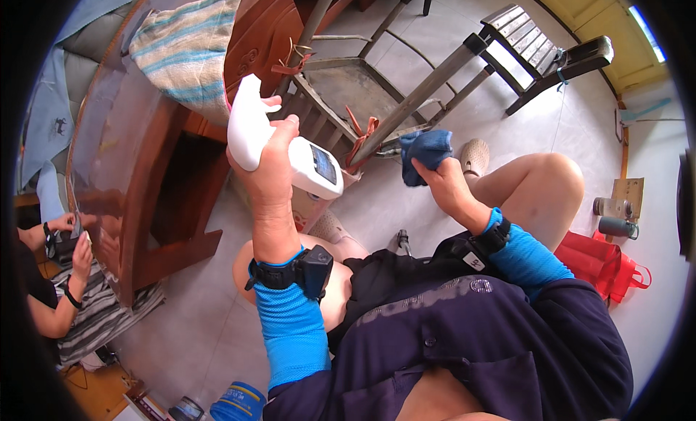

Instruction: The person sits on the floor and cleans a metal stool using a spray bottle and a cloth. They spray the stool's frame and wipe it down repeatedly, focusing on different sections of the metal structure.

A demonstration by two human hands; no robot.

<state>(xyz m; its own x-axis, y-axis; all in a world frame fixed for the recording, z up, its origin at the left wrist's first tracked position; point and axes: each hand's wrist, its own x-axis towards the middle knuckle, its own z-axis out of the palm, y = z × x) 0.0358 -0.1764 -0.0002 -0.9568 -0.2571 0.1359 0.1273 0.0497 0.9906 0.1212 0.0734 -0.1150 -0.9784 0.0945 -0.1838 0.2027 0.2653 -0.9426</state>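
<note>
My left hand [270, 165] grips a white handheld device [247, 132] with a trigger-like part and a dark rectangular panel. Its narrow end points away from me, beside a striped towel [190, 51] that hangs over the edge of a brown wooden table. I cannot tell whether the device touches the towel. In my right hand [454, 190] is a bunched blue cloth [427, 154], held above the floor in front of my knee. A chair frame [359, 89] with red ties stands beyond both hands.
A glossy wooden table [106, 203] runs along the left, where another person's hands [79, 241] are busy. Slatted wooden chair [524, 45] stands at upper right. Bottles [617, 227] and a red bag [601, 263] lie at right. A blue container [238, 402] stands at lower left.
</note>
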